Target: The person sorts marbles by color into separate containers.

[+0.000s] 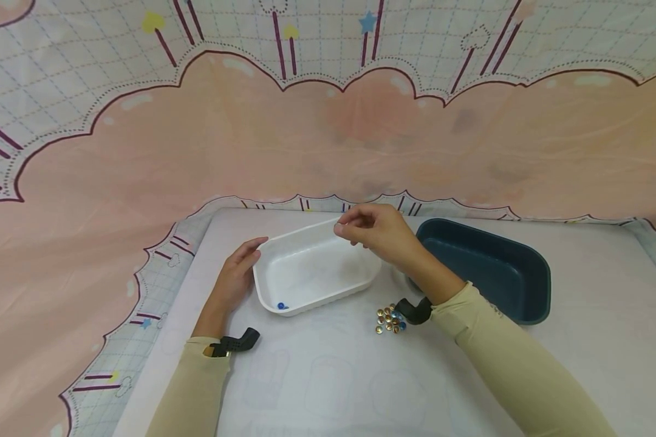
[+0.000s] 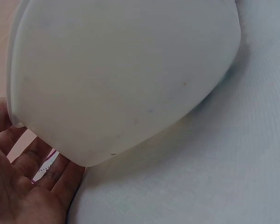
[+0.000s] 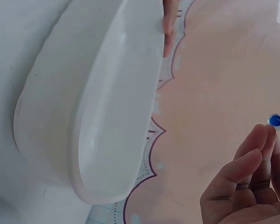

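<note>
My left hand grips the left end of a white tray. In the left wrist view, fingers wrap around the tray's edge, and its pale outer wall fills much of that view. Over the tray's far right rim, my right hand pinches a small round blue bead with a pale rim between thumb and fingertips. A few blue beads lie inside the tray at its near left corner. Just below the right wrist, several gold and blue beads sit loose on the table.
A dark blue tray stands to the right, partly behind the right forearm. White cloth covers the table. Behind it hangs a peach patterned cloth. Black wrist mounts stick out from both wrists.
</note>
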{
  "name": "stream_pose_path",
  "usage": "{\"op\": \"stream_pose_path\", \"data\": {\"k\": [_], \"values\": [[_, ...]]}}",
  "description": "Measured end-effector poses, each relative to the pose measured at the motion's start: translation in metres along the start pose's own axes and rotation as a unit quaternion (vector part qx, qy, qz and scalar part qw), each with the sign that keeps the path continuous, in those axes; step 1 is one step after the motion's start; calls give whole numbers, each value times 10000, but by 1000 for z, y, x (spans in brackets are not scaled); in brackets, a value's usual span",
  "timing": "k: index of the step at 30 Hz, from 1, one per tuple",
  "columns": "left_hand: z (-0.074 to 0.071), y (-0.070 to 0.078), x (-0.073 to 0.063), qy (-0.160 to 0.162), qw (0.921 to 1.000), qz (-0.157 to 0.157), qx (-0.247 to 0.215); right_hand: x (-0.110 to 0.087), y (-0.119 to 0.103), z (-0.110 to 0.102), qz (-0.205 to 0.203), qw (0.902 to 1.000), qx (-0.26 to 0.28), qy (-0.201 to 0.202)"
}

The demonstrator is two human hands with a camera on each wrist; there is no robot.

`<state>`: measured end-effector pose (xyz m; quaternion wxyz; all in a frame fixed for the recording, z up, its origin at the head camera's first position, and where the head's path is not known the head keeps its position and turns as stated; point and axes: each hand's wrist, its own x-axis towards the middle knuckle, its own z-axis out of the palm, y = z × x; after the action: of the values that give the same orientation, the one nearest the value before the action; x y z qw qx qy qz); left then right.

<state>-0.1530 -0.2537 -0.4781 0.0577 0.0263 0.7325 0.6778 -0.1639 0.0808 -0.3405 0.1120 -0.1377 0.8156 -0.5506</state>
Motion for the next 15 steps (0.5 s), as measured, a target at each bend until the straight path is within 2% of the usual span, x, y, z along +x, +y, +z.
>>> {"op": "stream_pose_path", "data": {"k": [8,15], "values": [[1,0,1,-55,9995,50,-310,1,1,0,-19,9999,99,-20],[1,-1,2,-58,9994,51,-331,2,2,0,11,10000,56,-17]]}}
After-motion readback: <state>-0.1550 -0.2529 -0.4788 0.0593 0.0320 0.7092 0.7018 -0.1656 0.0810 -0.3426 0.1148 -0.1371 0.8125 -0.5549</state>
